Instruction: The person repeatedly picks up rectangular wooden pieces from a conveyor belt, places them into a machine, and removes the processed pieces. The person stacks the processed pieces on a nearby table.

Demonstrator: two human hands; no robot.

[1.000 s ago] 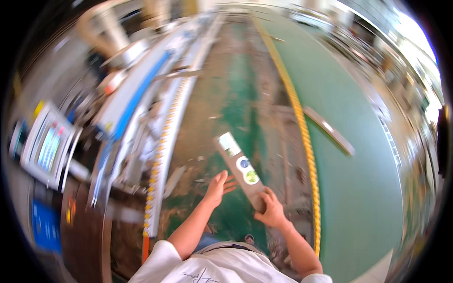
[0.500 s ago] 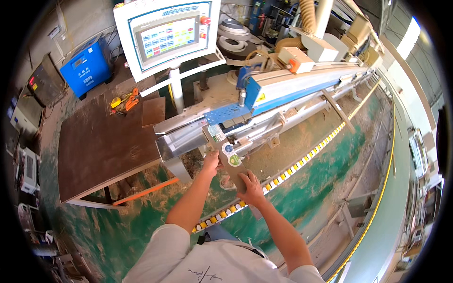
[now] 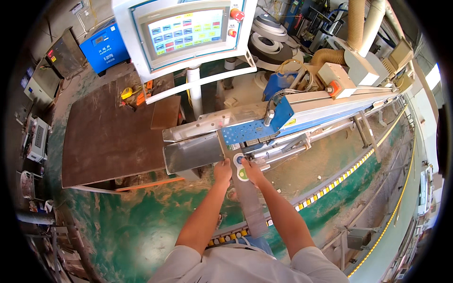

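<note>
A long, narrow grey-brown board (image 3: 250, 203) points away from me, its far end at the machine's blue perforated plate (image 3: 245, 131). My left hand (image 3: 223, 172) is closed on the board's left edge, near the corner of the bare metal plate (image 3: 194, 153). My right hand (image 3: 253, 171) grips the opposite edge, thumb over a round-ended white label (image 3: 242, 173) with blue and green circles. The fingers under the board are hidden. Its near end hangs above the yellow-and-white roller rail (image 3: 231, 237), close to my body.
A control screen (image 3: 188, 32) on a post stands ahead. To the left is a brown-topped table (image 3: 111, 137) carrying a yellow tape measure (image 3: 126, 93) and orange tools. The long machine beam (image 3: 330, 107) runs away to the right, above dusty green floor (image 3: 141, 221).
My right hand has moved up the board from its near end to the label. The board has turned straighter, and the view has shifted, bringing the machine and screen closer.
</note>
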